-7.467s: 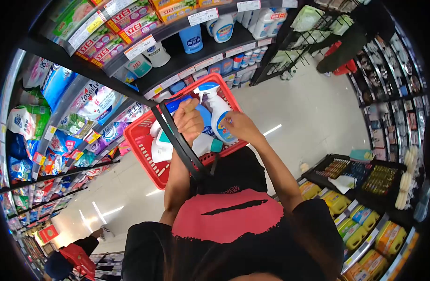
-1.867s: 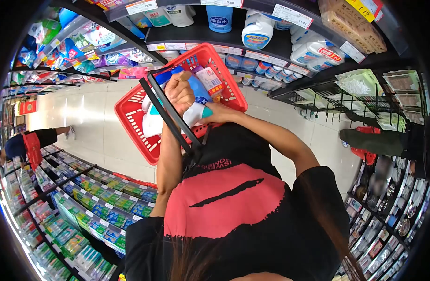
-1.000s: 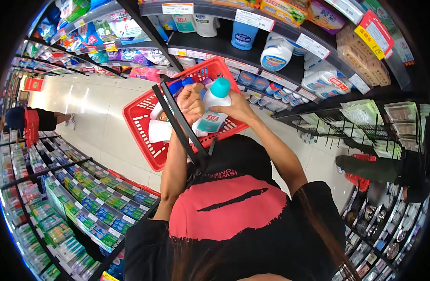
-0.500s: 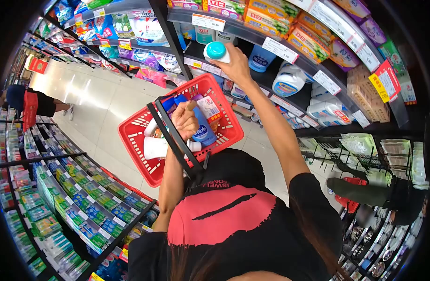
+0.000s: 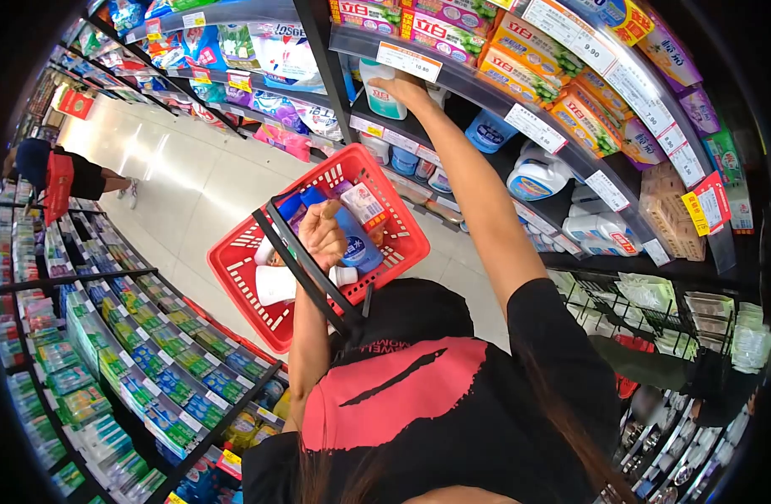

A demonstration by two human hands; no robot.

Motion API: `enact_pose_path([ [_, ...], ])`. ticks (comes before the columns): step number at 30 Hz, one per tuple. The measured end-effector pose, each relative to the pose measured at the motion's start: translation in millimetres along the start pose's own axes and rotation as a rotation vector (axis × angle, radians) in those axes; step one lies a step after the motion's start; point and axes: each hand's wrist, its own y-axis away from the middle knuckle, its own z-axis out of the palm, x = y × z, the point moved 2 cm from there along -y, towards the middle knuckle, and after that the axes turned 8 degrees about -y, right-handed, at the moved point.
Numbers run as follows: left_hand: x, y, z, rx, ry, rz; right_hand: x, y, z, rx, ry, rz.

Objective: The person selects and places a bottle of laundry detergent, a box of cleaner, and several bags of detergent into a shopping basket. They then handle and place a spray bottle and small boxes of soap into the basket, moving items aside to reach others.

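At the shelf, my right hand [image 5: 407, 91] grips a white and teal bottle [image 5: 385, 106] that stands upright near the shelf front. The shelf above hides part of that hand. My left hand [image 5: 322, 237] is curled closed above a red shopping basket [image 5: 411, 239], with nothing visible in its fingers. The basket's black handles [image 5: 306, 262] cross my left forearm. Inside the basket lie a blue bottle [image 5: 358, 245], a white bottle [image 5: 275, 286] and a white and red packet [image 5: 364, 206].
Orange soap packs [image 5: 528, 50] fill the shelf above. A blue container [image 5: 490, 131] and white jugs [image 5: 538, 175] stand right of my reaching arm. A person [image 5: 75, 174] is in the left aisle; another person's dark sleeve [image 5: 654, 361] shows at right. Toothpaste-like boxes line the left shelf [image 5: 150, 353].
My right hand has taken the bottle from in front of the shelf into it, and the bottle's teal cap no longer shows. My left hand and the basket have shifted slightly.
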Motion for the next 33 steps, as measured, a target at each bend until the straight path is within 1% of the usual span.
enact_pose_path([
  [2, 2, -2, -1, -0.002, 0.0, 0.007, 8, 3, 5, 0.065, 0.053, 0.048],
  [4, -2, -12, -11, -0.003, 0.011, 0.007, 12, 23, -12, 0.077, -0.008, 0.161],
  [6, -3, -12, -8, 0.015, 0.004, 0.014, -9, 45, -28, 0.047, -0.09, 0.415],
  [7, -2, -13, -8, 0.025, -0.001, 0.017, 3, 52, -18, 0.057, 0.019, 0.511],
  [10, -1, -15, -10, 0.013, -0.007, -0.013, 31, 71, 12, 0.088, 0.008, 0.599],
  [11, -2, -16, -10, 0.023, -0.004, -0.016, 35, 73, 16, 0.108, -0.037, 0.612],
  [14, 2, -19, -9, 0.038, 0.003, -0.028, 40, 64, 28, 0.139, -0.115, 0.568],
  [17, 4, -22, -9, 0.052, 0.015, -0.042, 41, 51, 32, 0.042, -0.118, 0.577],
  [20, 4, -29, -15, 0.076, 0.02, -0.041, 56, 41, 36, 0.022, -0.118, 0.511],
  [23, 8, -29, -15, 0.08, 0.027, -0.052, 61, 33, 45, 0.042, -0.059, 0.444],
  [26, 6, -37, -22, 0.084, 0.029, -0.062, 82, 34, 52, 0.125, 0.027, 0.403],
  [27, 5, -38, -22, 0.059, 0.04, -0.073, 84, 33, 51, 0.156, 0.013, 0.277],
  [28, 4, -38, -23, 0.079, 0.035, -0.068, 92, 35, 52, 0.048, 0.015, 0.31],
  [30, 4, -39, -26, 0.092, 0.018, -0.067, 70, 38, 34, -0.136, 0.021, 0.397],
  [31, 1, -40, -24, 0.095, 0.032, -0.059, 47, 44, 18, -0.048, 0.055, 0.345],
  [32, 1, -41, -26, 0.063, 0.023, -0.079, 29, 53, 7, 0.046, 0.094, 0.199],
  [33, 1, -43, -25, 0.056, 0.013, -0.07, 12, 66, -5, 0.014, -0.022, 0.203],
])
